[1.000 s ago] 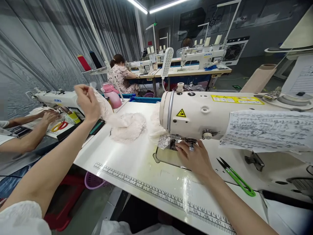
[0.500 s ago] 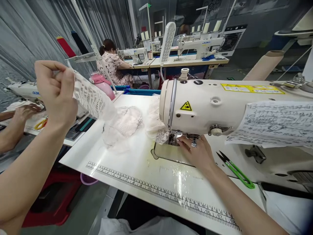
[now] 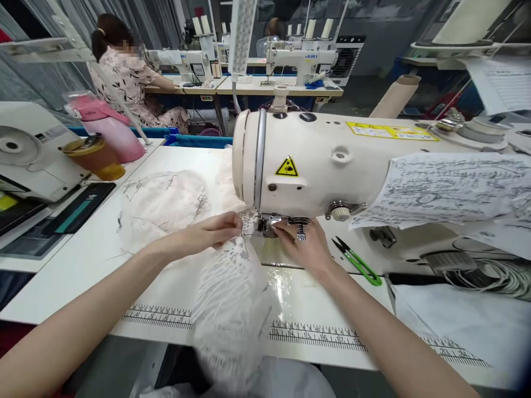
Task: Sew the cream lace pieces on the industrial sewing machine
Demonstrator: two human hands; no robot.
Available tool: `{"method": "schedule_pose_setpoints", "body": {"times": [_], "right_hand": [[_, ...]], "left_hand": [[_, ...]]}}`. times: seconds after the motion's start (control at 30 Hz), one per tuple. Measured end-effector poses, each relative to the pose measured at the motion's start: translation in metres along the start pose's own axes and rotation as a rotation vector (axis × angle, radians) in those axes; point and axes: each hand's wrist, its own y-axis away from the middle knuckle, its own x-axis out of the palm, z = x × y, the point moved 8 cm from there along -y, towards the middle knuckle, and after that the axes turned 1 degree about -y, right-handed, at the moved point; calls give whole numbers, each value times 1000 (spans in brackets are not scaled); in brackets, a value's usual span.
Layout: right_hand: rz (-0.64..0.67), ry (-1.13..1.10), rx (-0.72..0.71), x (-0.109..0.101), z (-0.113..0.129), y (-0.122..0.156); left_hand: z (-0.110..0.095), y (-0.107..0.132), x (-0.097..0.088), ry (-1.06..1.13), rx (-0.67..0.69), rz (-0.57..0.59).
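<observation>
Left hand (image 3: 219, 228) is closed in a pinch on a white lace piece (image 3: 226, 298), just left of the presser foot (image 3: 265, 226) of the cream sewing machine (image 3: 311, 160); the lace hangs directly below those fingers, its top end close against the machine's foot and its lower end falling toward the wearer's lap, over the near edge of the white table (image 3: 298, 301). Right hand (image 3: 306, 246) reaches under the machine's head from the other side, thumb and fingers drawn together right beside the foot — whether they grip thread or cloth, I cannot tell.

Left of the machine lies a pale pink lace bundle (image 3: 166, 199) with dark loose threads, partly behind the left forearm; to the right, below the machine's arm, are green-handled thread snips (image 3: 360, 266), apart from the right hand; a handwritten sheet (image 3: 448, 190) hangs over the machine's front.

A chrome tension knob (image 3: 301, 235) stands before the right hand and hides part of it; the hanging lace covers a stretch of the printed ruler (image 3: 315, 335) in front of the machine; farther left and behind the machine's head stand a pink bottle (image 3: 112, 130) and an amber cup (image 3: 93, 157) — beyond them, a seated co-worker (image 3: 124, 77).
</observation>
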Motion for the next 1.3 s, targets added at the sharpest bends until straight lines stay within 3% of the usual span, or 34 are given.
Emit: {"method": "schedule_pose_setpoints", "body": {"times": [0.03, 0.1, 0.17, 0.2, 0.3, 0.43, 0.53, 0.67, 0.77, 0.83, 0.87, 1.03, 1.17, 1.3], "right_hand": [[0, -4, 8, -1, -1, 0], [4, -7, 29, -2, -1, 2], [22, -15, 45, -2, 0, 4], [33, -18, 42, -2, 2, 5], [74, -32, -39, 0, 15, 9], [212, -153, -279, 7, 40, 15], [238, -166, -279, 8, 38, 16], [177, -63, -229, 4, 31, 16], [149, 3, -256, 2, 34, 16], [149, 24, -270, 2, 37, 15], [143, 30, -276, 2, 38, 15], [70, 93, -252, -7, 37, 15], [36, 128, -258, -13, 38, 14], [-7, 130, -254, -16, 36, 12]], "left_hand": [[5, -9, 6, -42, -12, -37], [4, -14, 7, -199, -4, -233], [-14, -3, 12, -479, 99, -417], [-26, 4, 20, -619, 180, -454], [-45, 23, 55, -837, 355, -375], [-46, 41, 80, -867, 471, -314], [-34, 51, 80, -843, 518, -248], [-10, 62, 60, -794, 515, -153], [0, 68, 37, -820, 434, -251], [-5, 72, 29, -853, 412, -358], [-10, 72, 31, -854, 429, -363], [-40, 64, 71, -737, 536, -173], [-52, 49, 80, -743, 565, -238], [-45, 25, 82, -894, 546, -274]]}}
